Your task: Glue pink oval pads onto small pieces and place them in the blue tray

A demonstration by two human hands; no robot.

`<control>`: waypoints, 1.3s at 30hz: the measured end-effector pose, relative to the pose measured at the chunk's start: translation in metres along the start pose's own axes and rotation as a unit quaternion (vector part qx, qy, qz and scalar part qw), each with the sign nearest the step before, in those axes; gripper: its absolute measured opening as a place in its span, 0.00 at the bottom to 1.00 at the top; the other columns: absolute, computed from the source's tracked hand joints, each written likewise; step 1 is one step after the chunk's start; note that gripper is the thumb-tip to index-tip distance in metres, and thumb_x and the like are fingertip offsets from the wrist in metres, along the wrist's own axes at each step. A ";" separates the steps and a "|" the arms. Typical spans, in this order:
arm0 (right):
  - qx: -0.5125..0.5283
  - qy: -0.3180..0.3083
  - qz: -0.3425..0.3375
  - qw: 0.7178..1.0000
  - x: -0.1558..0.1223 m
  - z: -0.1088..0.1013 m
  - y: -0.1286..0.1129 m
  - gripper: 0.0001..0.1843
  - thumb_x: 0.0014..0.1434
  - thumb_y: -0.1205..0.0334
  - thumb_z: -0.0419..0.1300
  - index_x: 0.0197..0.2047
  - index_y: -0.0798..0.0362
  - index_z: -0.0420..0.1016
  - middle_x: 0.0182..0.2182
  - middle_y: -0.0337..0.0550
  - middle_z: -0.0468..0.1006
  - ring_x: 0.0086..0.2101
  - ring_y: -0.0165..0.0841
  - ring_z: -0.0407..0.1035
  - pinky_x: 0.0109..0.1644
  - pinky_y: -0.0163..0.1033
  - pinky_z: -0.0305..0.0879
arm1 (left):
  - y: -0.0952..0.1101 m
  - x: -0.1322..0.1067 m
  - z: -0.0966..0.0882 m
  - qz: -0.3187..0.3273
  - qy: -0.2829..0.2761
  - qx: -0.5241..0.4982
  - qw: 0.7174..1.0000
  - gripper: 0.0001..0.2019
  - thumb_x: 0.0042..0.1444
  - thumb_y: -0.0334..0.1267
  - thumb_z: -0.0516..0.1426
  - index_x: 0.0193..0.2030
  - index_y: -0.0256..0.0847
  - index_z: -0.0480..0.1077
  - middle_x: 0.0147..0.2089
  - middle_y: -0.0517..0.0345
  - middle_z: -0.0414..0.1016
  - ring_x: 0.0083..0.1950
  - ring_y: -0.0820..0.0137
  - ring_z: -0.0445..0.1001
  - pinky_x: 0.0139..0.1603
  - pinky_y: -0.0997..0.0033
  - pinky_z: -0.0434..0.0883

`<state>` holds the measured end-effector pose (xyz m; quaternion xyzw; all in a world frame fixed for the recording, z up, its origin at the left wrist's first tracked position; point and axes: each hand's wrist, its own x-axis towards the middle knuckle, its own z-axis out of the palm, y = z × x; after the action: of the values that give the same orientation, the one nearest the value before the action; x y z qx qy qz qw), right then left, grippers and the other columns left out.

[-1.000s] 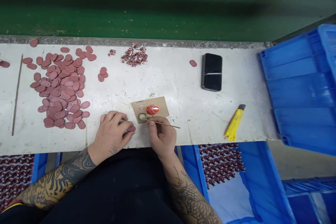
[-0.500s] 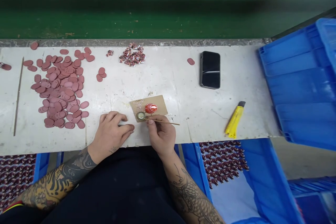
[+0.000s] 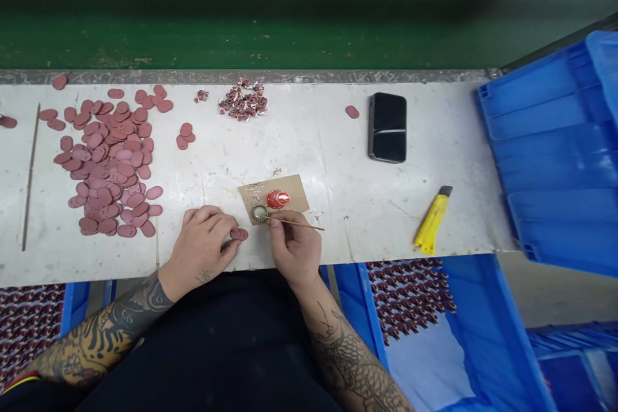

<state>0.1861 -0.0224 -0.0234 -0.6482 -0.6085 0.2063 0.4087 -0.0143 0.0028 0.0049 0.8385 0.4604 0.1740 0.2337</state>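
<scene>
My left hand (image 3: 205, 238) is closed, pinching a flat reddish-pink oval piece (image 3: 240, 234) between thumb and fingers just above the white tabletop's front part. Beside it, my right hand (image 3: 297, 244) grips a thin wooden stick (image 3: 309, 226). The stick's tip reaches a small crimped bottle cap (image 3: 259, 213) with something pale inside. This cap sits on the corner of a brown cardboard piece (image 3: 297, 190). A shiny red-orange round thing (image 3: 278, 199) lies on the same cardboard, near glossy specks.
A big pile of similar oval pieces (image 3: 116, 167) covers the left. Small dark-red figures (image 3: 244, 100) are heaped at the back. Farther right lie a black phone (image 3: 387, 129) and a yellow utility knife (image 3: 433, 222). Blue crates (image 3: 555, 161) stand at the right and below the table edge.
An oval piece now shows plainly between my left thumb and fingers; earlier it was hardly visible there. My right hand and the stick have shifted slightly left, the tip staying at the cap.
</scene>
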 end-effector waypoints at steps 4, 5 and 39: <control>-0.012 -0.002 -0.010 1.000 0.000 0.001 0.000 0.03 0.64 0.64 0.57 0.39 0.49 0.72 0.31 0.40 0.81 0.28 0.33 0.76 0.33 0.37 0.73 | 0.000 0.001 0.001 0.001 0.000 0.004 1.000 0.01 0.64 0.36 0.58 0.40 0.44 0.71 0.42 0.58 0.81 0.49 0.61 0.72 0.49 0.54 0.61; -0.014 -0.003 -0.010 1.000 0.001 0.001 0.000 0.03 0.64 0.64 0.57 0.39 0.49 0.72 0.31 0.40 0.81 0.28 0.33 0.76 0.32 0.37 0.73 | 0.000 0.001 0.001 0.002 0.000 0.007 1.000 0.01 0.64 0.36 0.58 0.40 0.44 0.71 0.42 0.59 0.81 0.49 0.61 0.72 0.49 0.54 0.61; 0.007 -0.111 -0.104 0.988 -0.018 0.002 -0.008 0.06 0.63 0.69 0.56 0.41 0.49 0.69 0.32 0.41 0.78 0.32 0.34 0.74 0.36 0.40 0.72 | -0.003 0.001 0.002 0.010 -0.013 0.012 1.000 0.03 0.65 0.39 0.57 0.43 0.45 0.71 0.42 0.60 0.80 0.50 0.61 0.70 0.48 0.53 0.60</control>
<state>0.1762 -0.0397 -0.0222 -0.5520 -0.7126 0.2371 0.3623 -0.0147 0.0047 0.0012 0.8477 0.4513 0.1602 0.2281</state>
